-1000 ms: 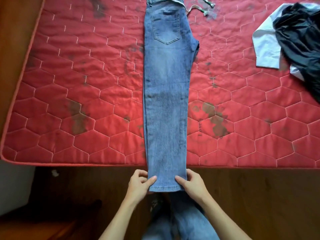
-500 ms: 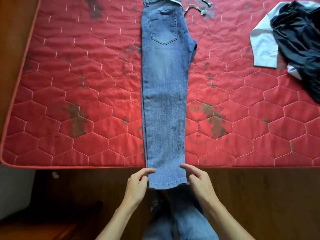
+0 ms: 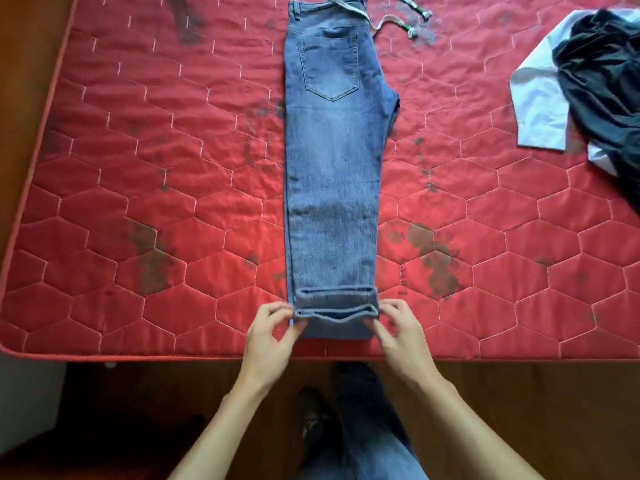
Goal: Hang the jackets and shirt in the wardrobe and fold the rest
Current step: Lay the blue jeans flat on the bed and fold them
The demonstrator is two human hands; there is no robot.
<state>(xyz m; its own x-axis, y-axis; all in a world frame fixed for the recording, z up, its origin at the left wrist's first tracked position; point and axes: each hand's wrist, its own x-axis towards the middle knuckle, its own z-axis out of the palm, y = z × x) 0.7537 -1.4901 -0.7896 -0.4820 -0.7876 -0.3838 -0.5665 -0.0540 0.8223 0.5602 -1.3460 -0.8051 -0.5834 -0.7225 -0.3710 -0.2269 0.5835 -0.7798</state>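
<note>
1. Head view looked down on a red quilted mattress (image 3: 138, 174), stitched in hexagons and blotched with dark stains; its near edge ran across the lower part of the picture.
2. Blue jeans (image 3: 332, 168) lay flat along the middle of the mattress, leg folded on leg. The back pocket faced up, the waistband was at the far side and the hems were toward the person.
3. The hem end was turned over into a low roll just inside the near edge.
4. The left grip (image 3: 273, 327) pinched the left end of that roll, thumb and fingers curled on the denim.
5. The right grip (image 3: 398, 327) pinched the right end the same way.
6. A pale cord (image 3: 388, 21) with knotted ends trailed from the waistband onto the mattress.
7. Well apart at the right, a dark garment (image 3: 606, 81) lay crumpled on top of a white shirt (image 3: 540, 109).
8. Dark wooden floor (image 3: 519, 410) showed below the mattress, with the person's legs (image 3: 367, 438) between the forearms.
9. A pale patch of wall (image 3: 24, 386) stood at the lower left.
</note>
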